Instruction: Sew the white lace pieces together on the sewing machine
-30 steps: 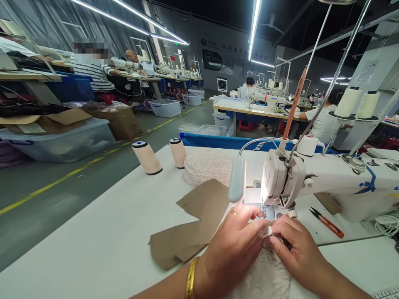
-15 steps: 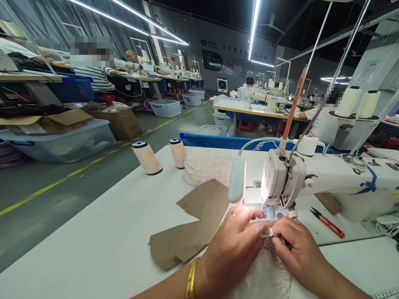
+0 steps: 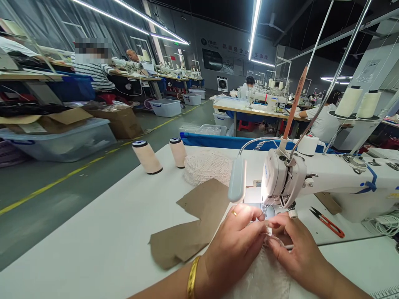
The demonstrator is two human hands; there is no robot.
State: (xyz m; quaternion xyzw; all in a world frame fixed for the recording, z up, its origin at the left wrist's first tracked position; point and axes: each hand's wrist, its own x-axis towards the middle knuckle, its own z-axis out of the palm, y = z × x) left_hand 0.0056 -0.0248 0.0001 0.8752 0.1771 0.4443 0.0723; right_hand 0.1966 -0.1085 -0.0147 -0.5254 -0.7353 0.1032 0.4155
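Note:
Just in front of the needle area of a white sewing machine (image 3: 280, 174), a piece of cream lace fabric (image 3: 264, 274) hangs down toward the near table edge. My left hand (image 3: 238, 245) pinches the top edge of the lace between thumb and fingers; a gold ring and a gold bracelet are on this arm. My right hand (image 3: 296, 249) grips the same edge from the right, its fingertips close to the left ones. The presser foot is partly hidden behind my left fingers. A bundle of cream lace (image 3: 207, 166) lies behind, at the left of the machine lamp (image 3: 237, 180).
Brown paper pattern pieces (image 3: 199, 224) lie left of my hands. Two thread cones (image 3: 147, 158) stand farther back. Red-handled snips (image 3: 328, 223) rest right of the needle area, and a ruler (image 3: 385, 292) lies at the lower right. Other people sit at machines beyond.
My right hand's fingers have shifted slightly left and spread a little from the palm, with the thumb closer to my left fingertips. The lace edge between my hands has changed shape.

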